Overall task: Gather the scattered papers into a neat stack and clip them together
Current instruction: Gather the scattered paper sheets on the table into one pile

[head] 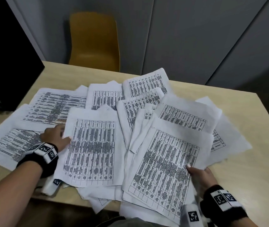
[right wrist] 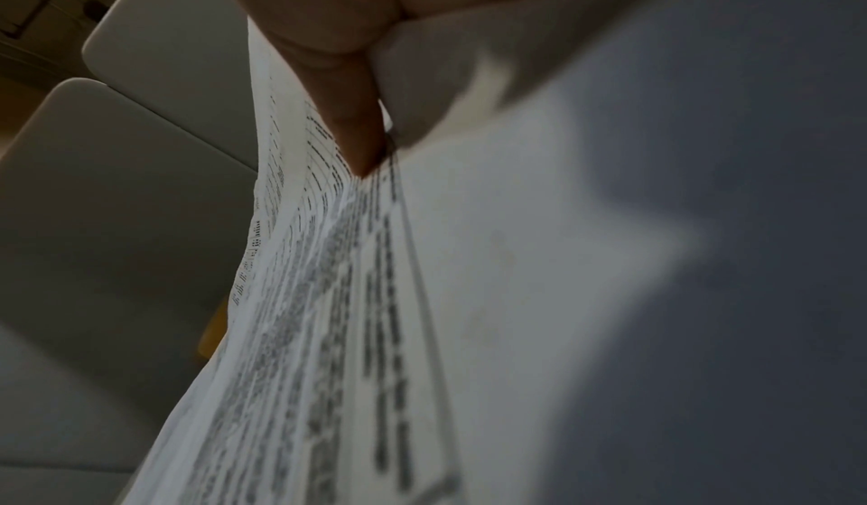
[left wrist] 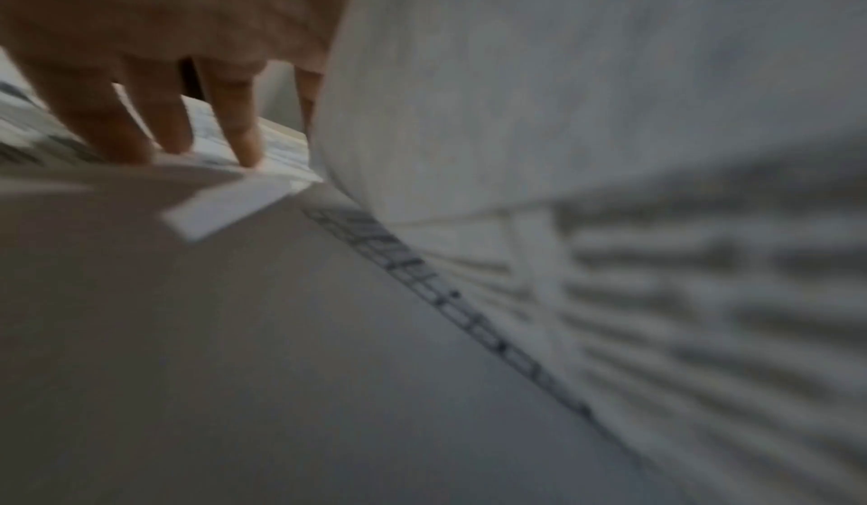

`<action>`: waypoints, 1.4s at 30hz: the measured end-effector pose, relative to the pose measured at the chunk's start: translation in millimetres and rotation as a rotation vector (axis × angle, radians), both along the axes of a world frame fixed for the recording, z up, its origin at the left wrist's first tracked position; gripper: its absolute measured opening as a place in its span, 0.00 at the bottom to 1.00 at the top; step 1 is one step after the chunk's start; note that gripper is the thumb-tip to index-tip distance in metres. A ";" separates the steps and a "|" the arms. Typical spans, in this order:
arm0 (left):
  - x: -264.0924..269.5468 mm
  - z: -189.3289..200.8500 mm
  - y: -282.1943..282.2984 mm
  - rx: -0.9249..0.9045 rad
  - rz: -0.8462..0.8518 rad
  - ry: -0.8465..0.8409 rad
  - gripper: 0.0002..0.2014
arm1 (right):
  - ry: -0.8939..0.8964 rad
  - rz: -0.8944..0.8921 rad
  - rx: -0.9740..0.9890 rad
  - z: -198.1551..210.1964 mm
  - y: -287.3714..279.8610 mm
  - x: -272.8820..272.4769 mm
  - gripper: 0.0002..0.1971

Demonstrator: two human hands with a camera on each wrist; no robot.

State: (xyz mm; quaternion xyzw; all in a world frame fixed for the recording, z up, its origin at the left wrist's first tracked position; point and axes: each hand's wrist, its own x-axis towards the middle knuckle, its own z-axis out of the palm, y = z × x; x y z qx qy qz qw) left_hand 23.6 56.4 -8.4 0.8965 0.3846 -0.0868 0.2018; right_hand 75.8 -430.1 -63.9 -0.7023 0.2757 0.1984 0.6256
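Several printed sheets with black tables lie scattered and overlapping over the wooden table (head: 253,176). My left hand (head: 56,137) pinches the left edge of a table-printed sheet (head: 91,149) near the middle, thumb on top, the other fingers (left wrist: 234,120) reaching down onto the papers below. My right hand (head: 200,176) pinches the right edge of a lifted bunch of sheets (head: 166,169), thumb on top. In the right wrist view the thumb (right wrist: 347,105) presses on those sheets (right wrist: 328,290). No clip is in view.
A yellow chair (head: 94,41) stands behind the table's far edge. A dark screen or panel (head: 7,63) sits at the far left. Grey cabinet doors (head: 195,38) fill the background. Some sheets overhang the table's near edge (head: 146,210).
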 end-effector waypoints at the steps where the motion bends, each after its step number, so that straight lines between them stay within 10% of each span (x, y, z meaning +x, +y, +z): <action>1: -0.2 -2.2 -3.8 0.003 0.009 -0.001 0.33 | 0.004 0.003 0.000 1.9 0.1 -1.3 0.54; 4: 4.0 3.1 -16.3 -0.106 0.036 -0.021 0.42 | 0.034 0.006 -0.032 8.6 4.0 -2.5 0.62; 9: 15.8 13.5 -25.9 -0.404 0.055 -0.017 0.21 | 0.055 0.009 -0.065 -14.3 -8.7 0.7 0.69; 13: 10.2 15.2 -38.6 -0.659 0.158 0.007 0.15 | 0.058 0.012 -0.018 15.5 6.6 -1.9 0.38; 27: 13.1 91.3 -66.1 -0.849 0.340 -0.773 0.07 | -0.036 0.111 -0.209 14.3 8.7 2.8 0.13; 33: 22.0 48.5 -157.1 -0.961 0.205 -0.502 0.14 | 0.006 0.043 -0.102 17.6 11.4 0.0 0.26; 42: 28.9 24.1 -218.5 -0.965 0.023 -0.237 0.18 | 0.057 -0.086 0.031 45.8 14.2 1.5 0.10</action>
